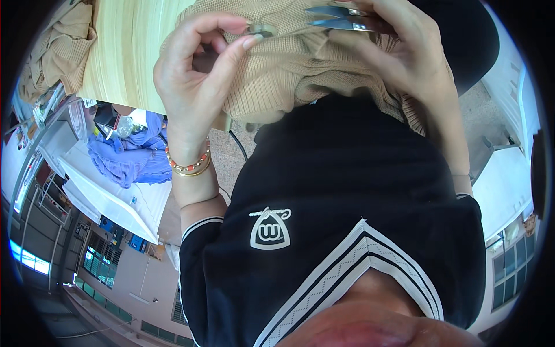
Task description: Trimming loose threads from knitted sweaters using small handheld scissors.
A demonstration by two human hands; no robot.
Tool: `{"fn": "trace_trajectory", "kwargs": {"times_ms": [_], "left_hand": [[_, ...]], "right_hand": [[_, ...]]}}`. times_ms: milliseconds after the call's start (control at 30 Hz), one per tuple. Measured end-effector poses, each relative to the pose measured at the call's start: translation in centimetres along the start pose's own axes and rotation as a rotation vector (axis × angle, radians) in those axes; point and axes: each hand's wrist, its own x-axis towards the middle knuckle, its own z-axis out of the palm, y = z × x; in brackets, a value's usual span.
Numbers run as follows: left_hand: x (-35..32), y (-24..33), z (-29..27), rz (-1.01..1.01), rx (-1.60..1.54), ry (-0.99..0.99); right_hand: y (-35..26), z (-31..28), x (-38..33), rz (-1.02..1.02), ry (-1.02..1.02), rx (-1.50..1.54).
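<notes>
A tan knitted garment (272, 87) lies over my lap and the table edge. My left hand (199, 63) pinches a round greyish button (263, 29) between thumb and forefinger, just above the knit. In my right hand (404, 52) are thread snips (338, 21), their two pointed blades apart and aimed left toward the button. A strand or edge of the knit seems to stretch between the button and my right fingers; blur keeps me from telling which.
Left of my lap is a pale wood-grain table (130, 52), with another tan knit piece (60, 52) on its far side. Blue-violet cloth (133, 153) and small items fill a white holder beside it. A black cable (237, 144) hangs near my left wrist.
</notes>
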Motion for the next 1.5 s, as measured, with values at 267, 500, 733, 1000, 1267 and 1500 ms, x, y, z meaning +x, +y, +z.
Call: {"fn": "trace_trajectory", "kwargs": {"times_ms": [267,500,733,1000,1267,1500], "left_hand": [[0.1,-0.7,0.5,0.186,-0.139,0.028],[-0.2,-0.9,0.1,0.180,-0.165,0.026],[-0.3,-0.7,0.2,0.173,-0.311,0.010],[-0.1,-0.6,0.6,0.194,-0.330,-0.002],[-0.3,-0.8,0.5,0.239,-0.242,0.022],[-0.3,-0.7,0.6,0.225,-0.291,0.028]], "right_hand": [[-0.5,0.8,-0.4,0.019,-0.050,0.017],[0.9,1.6,-0.9,-0.052,-0.031,-0.032],[1.4,2.6,-1.1,-0.130,0.079,0.098],[-0.1,1.3,-1.0,-0.095,0.023,0.040],[-0.5,1.0,-1.0,-0.129,0.037,0.031],[-0.8,0.9,-1.0,-0.102,0.022,0.018]]}}
